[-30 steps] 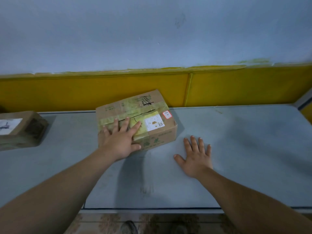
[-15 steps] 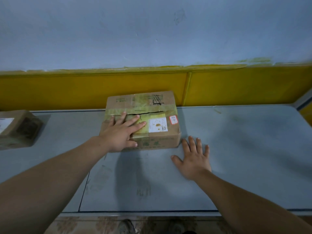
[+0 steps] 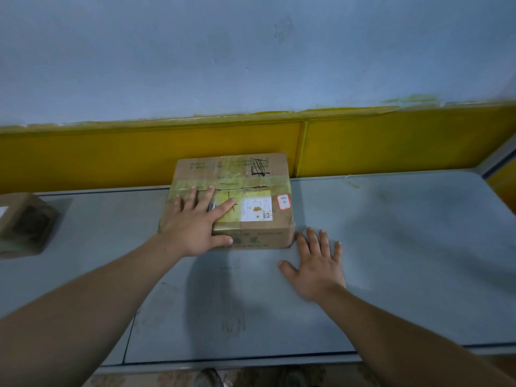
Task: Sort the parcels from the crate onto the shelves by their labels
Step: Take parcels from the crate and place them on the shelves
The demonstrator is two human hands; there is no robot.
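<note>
1. Lying well to the left of both hands, a second parcel (image 3: 26, 224) is seen on the shelf (image 3: 405, 247).
2. The left hand (image 3: 195, 227) is laid flat, fingers straight, on top of the parcel (image 3: 251, 188), with the thumb against its near face; nothing is gripped.
3. The parcel's long axis is set across that hand's reach, and its bulk extends rightward of the palm.
4. The right hand (image 3: 318, 263) is spread flat on the shelf, just beside the parcel's near right corner; the left hand is judged better placed for a push.

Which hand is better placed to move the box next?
Left, probably. The left hand lies flat on top of the box, thumb against its near face, so it can push or turn it. The right hand rests flat on the shelf beside the box's near corner.
</note>
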